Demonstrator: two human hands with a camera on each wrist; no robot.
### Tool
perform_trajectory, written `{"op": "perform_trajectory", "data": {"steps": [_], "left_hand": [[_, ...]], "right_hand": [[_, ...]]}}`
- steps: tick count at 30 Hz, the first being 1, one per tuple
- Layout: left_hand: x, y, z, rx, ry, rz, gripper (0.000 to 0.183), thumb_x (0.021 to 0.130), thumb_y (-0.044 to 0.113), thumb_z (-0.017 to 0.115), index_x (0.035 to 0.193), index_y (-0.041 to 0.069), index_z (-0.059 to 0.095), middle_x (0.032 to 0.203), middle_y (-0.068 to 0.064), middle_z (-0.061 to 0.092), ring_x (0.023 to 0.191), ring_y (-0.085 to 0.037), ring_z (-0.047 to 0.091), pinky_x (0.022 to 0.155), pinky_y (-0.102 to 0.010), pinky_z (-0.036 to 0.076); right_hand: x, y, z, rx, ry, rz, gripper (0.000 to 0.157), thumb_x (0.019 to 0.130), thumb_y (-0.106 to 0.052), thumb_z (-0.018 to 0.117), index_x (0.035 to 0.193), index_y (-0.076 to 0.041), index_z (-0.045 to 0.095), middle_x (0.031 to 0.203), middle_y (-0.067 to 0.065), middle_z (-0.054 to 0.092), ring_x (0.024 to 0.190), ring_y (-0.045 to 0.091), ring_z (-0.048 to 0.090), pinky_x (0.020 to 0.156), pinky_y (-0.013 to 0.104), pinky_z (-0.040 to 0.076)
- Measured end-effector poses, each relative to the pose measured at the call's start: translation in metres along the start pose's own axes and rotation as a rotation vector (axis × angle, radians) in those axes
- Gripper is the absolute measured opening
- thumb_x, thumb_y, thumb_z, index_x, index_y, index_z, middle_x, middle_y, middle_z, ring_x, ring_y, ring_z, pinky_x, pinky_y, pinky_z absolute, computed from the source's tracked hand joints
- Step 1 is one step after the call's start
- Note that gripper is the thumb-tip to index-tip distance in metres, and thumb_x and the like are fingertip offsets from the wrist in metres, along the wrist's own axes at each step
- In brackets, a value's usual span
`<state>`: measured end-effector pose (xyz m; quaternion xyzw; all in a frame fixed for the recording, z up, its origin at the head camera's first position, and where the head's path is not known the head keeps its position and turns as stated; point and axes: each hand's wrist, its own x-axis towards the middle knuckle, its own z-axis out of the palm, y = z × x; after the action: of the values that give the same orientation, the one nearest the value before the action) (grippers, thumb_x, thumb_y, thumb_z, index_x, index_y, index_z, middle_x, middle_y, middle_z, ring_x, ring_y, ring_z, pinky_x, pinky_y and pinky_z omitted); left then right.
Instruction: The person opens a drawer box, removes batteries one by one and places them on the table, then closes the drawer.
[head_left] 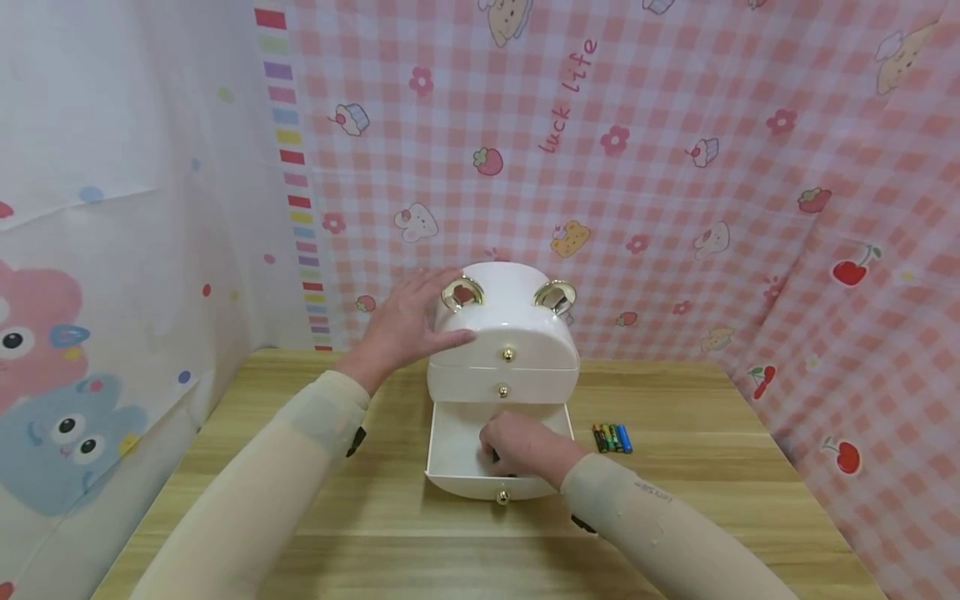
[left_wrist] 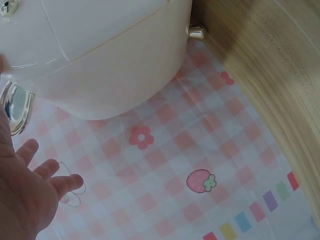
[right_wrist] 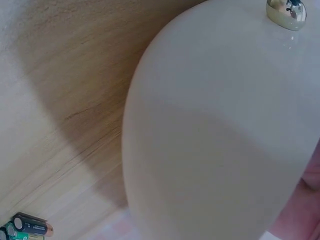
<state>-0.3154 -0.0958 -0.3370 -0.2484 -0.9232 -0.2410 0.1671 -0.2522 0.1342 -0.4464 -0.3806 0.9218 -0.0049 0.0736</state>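
A white mini drawer cabinet (head_left: 504, 304) with gold-rimmed ears and gold ball knobs stands on the table. Its bottom drawer (head_left: 453, 442) is pulled out; the two above are closed. My left hand (head_left: 408, 321) rests against the cabinet's upper left by the ear, thumb extended along the front; the left wrist view shows its fingers (left_wrist: 65, 184) spread. Inside the pulled-out drawer, my right hand (head_left: 525, 446) has curled fingers around a small dark object (head_left: 495, 456), mostly hidden beneath them. In the right wrist view the drawer front (right_wrist: 215, 115) covers most of that hand.
Several batteries (head_left: 612, 437), dark, green and blue, lie side by side on the wooden table (head_left: 675, 517) right of the cabinet. A pink checked cloth (head_left: 465, 200) hangs directly behind the cabinet, and a white printed cloth (head_left: 150, 233) is at the left.
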Motion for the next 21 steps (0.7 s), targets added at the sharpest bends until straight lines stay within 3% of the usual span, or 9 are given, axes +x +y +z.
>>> {"op": "perform_trajectory", "data": {"steps": [6, 12, 16, 21], "left_hand": [[-0.001, 0.0, 0.0, -0.007, -0.012, -0.011, 0.096, 0.086, 0.063, 0.083, 0.165, 0.03, 0.04, 0.169, -0.01, 0.044, 0.162, -0.04, 0.032, 0.131, -0.062, 0.03], [-0.001, 0.0, 0.0, 0.002, -0.001, 0.0, 0.097, 0.085, 0.063, 0.084, 0.165, 0.029, 0.041, 0.168, -0.01, 0.046, 0.161, -0.039, 0.034, 0.131, -0.06, 0.031], [0.0, 0.0, 0.0, 0.01, -0.001, -0.006, 0.097, 0.085, 0.064, 0.083, 0.165, 0.029, 0.04, 0.168, -0.008, 0.046, 0.161, -0.038, 0.035, 0.132, -0.059, 0.03], [-0.001, 0.002, -0.001, 0.016, -0.019, -0.025, 0.099, 0.085, 0.066, 0.082, 0.166, 0.03, 0.038, 0.171, -0.007, 0.043, 0.162, -0.037, 0.032, 0.132, -0.06, 0.028]], "right_hand": [[-0.001, 0.001, 0.0, 0.035, -0.016, 0.052, 0.019, 0.084, -0.022, 0.091, 0.091, -0.012, 0.076, 0.088, -0.004, 0.073, 0.076, 0.008, 0.057, 0.074, 0.027, 0.055], [-0.017, 0.004, -0.02, 0.195, 0.049, 0.042, 0.03, 0.086, -0.021, 0.091, 0.11, -0.008, 0.079, 0.107, 0.002, 0.08, 0.093, 0.017, 0.07, 0.087, 0.035, 0.061], [-0.045, 0.01, -0.041, 0.356, 0.076, 0.02, 0.032, 0.089, -0.02, 0.088, 0.116, -0.007, 0.077, 0.11, 0.002, 0.078, 0.098, 0.019, 0.072, 0.088, 0.033, 0.061], [-0.097, 0.028, -0.065, 0.529, 0.178, 0.01, 0.034, 0.089, -0.017, 0.088, 0.118, -0.007, 0.074, 0.11, 0.004, 0.078, 0.1, 0.018, 0.074, 0.088, 0.031, 0.062]]}}
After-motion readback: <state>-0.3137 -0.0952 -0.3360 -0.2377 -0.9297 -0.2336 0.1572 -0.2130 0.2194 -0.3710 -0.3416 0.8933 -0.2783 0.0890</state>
